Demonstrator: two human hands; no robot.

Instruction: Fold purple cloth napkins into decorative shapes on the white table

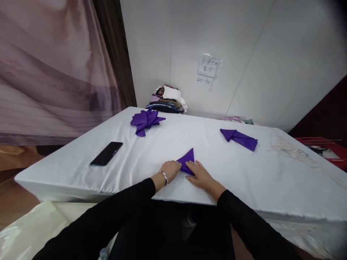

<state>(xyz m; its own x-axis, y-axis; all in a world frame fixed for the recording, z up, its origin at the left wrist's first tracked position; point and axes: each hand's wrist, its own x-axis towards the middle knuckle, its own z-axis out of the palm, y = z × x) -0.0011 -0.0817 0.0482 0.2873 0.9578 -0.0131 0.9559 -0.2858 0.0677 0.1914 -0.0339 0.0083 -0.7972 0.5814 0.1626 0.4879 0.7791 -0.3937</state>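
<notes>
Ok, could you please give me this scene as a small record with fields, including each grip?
Left grip: touching the left side of a small folded purple cloth
Right grip: touching the same cloth's right side
Other purple cloths: spread, pointed cloth at back left; strip-shaped folded cloth at right
Phone: dark, lying at left
Surface: white-covered table
Wall: handwritten sign above paper reading 45-50

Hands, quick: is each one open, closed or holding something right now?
Left hand: curled at the cloth; whether it grips cannot be told.
Right hand: open, fingers on the cloth.
</notes>
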